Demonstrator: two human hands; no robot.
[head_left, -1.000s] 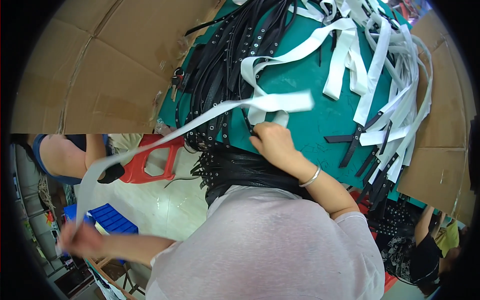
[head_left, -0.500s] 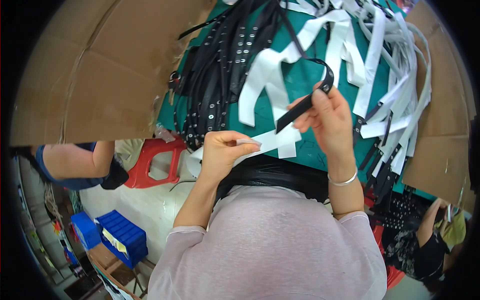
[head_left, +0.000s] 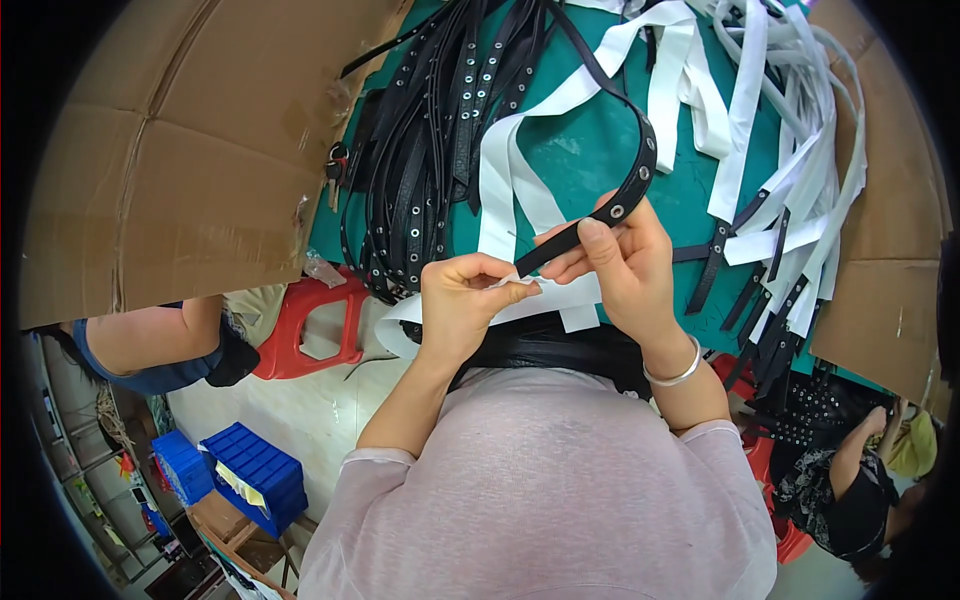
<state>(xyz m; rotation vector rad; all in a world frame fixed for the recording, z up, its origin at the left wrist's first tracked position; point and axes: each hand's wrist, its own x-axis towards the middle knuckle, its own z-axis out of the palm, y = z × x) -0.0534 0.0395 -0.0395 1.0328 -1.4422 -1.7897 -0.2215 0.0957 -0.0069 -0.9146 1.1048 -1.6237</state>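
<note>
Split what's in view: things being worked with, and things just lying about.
Apparently in use:
- black eyeleted strap, in the right hand
- white strip, pinched by the left hand
- heaped black straps
- white strips at right

Apparently just about:
- keys
- red stool
- blue crates

Beyond the right hand, a hand could be passed over the green tabletop — a lane bounded by the arching black strap and the bundle of white strips. Leftward, the way is obstructed by heaped eyeleted straps, then blocked by a cardboard panel; the right edge is closed by another cardboard panel.
</note>
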